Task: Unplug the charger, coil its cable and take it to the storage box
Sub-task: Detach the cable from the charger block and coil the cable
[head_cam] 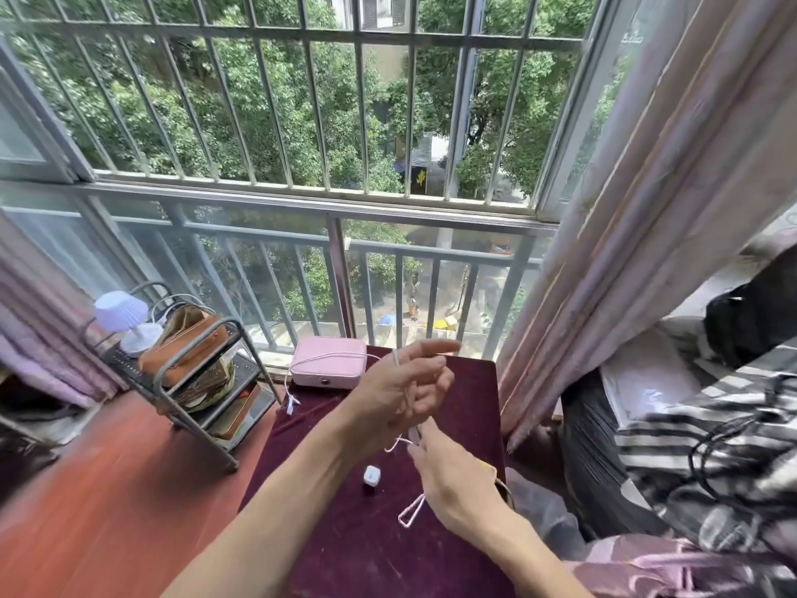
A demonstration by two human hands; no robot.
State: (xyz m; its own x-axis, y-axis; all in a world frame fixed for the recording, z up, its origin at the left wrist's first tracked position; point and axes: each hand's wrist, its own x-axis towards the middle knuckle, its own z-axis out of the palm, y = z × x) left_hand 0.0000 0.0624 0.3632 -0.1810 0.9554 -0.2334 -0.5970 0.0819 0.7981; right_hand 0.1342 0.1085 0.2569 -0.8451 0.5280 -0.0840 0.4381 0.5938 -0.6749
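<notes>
Over maroon velvet, left hand pinching thin (pink) cable

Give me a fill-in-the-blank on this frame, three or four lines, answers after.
1. The left hand and the right hand are both holding the pale pink ____.
2. The white charger block lies on the dark red ____.
3. The box at the table's far end is ____ in colour.
4. The small lamp stands on the metal ____ left of the table.

Answers: cable; table; pink; rack
</notes>
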